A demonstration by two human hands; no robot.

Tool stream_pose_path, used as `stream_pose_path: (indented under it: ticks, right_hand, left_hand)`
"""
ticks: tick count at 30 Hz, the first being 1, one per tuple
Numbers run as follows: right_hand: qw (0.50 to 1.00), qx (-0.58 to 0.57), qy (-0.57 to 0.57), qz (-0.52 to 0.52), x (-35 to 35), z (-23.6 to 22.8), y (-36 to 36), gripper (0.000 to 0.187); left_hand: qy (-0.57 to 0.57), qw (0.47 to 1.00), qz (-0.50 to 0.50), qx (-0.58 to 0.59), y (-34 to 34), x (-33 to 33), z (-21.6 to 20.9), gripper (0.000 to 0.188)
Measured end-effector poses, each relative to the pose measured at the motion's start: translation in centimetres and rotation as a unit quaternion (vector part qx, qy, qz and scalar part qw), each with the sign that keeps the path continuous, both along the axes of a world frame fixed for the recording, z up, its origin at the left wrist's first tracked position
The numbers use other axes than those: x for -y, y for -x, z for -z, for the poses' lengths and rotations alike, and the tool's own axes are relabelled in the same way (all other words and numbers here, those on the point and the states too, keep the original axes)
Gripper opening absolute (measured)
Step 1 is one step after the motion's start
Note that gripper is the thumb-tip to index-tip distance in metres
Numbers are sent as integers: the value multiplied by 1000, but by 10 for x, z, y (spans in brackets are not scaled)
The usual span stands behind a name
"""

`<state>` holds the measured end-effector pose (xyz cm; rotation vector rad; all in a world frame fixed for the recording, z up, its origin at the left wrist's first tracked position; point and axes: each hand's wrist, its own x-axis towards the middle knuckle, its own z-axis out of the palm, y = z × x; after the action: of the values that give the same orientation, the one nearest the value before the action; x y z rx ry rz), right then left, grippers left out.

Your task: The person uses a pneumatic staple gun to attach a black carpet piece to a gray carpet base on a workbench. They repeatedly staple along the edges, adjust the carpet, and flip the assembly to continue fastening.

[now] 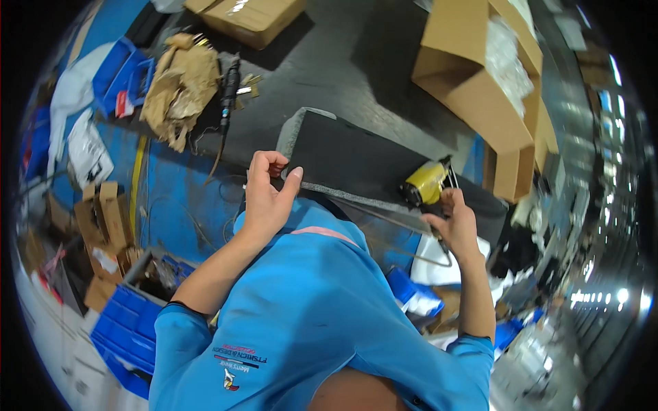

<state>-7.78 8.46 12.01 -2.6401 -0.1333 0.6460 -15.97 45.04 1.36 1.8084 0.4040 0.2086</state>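
A black panel [363, 157] with a grey, fuzzy-looking edge lies slantwise on the dark table in front of me. At its near left corner is my left hand [264, 195], fingers curled and thumb bent toward them. Whatever small thing may sit between those fingertips is too small to name. A yellow-and-black power tool [426, 183] rests over the panel's right part. Just beside it my right hand [456, 222] is curled, fingertips close to the tool and thumb pointing left. Whether these fingers grip the tool or its hose [432, 262] I cannot tell.
Left on the table are crumpled brown paper [179, 85], a slim black tool [230, 96] with a cord and a blue bin [123, 79]. A closed carton [250, 20] stands at the back. An open carton [452, 61] with clear wrapping stands right. A blue crate [127, 322] sits lower left.
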Motion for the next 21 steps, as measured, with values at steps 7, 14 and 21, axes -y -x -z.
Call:
stream_pose_path:
  ticks: [7,14,21]
  right_hand:
    - [959,-25,38,-280,-48,-54,-86,21]
    - [717,277,-239,-594,-209,33,-129,32]
    - [727,187,-280,-598,-216,70,-160,23]
  left_hand:
    - [-35,982,-173,68,15,37,-2,9]
    - [-304,927,-218,34,15,68,-24,29]
    - [-303,910,-281,14,9,81,-25,31]
